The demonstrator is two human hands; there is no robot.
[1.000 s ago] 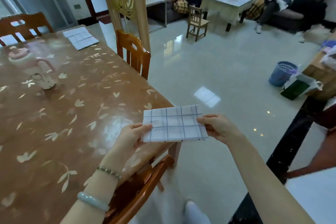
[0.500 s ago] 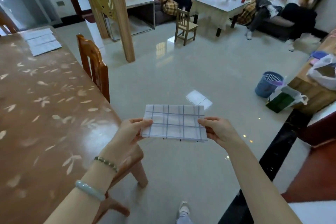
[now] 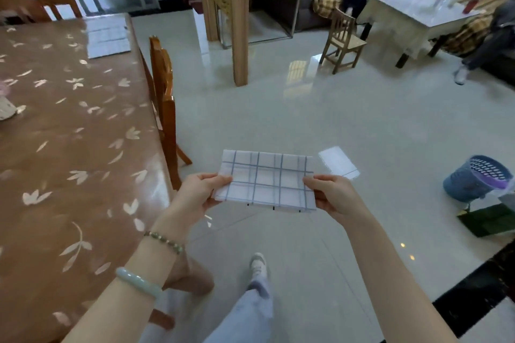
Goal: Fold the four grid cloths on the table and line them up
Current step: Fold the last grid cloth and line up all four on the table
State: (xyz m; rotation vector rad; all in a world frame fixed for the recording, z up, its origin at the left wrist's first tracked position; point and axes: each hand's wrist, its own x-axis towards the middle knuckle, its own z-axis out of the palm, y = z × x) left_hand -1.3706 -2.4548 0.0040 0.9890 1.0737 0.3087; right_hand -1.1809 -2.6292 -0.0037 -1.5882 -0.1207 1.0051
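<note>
held grid cloth (image 3: 266, 181): folded white rectangle, blue lines, level in mid-air
other grid cloths (image 3: 107, 36): flat at table (image 3: 69, 147) far corner

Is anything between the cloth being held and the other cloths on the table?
Only a wooden chair, standing at the table edge beside the path. The held cloth is over the floor; the laid cloths lie at the table's far corner.

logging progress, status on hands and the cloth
Left hand and right hand each pinch an end of the folded white blue-grid cloth. Cloth in air over floor, off the brown leaf-patterned table. Wooden chair between it and laid-out grid cloths.
</note>
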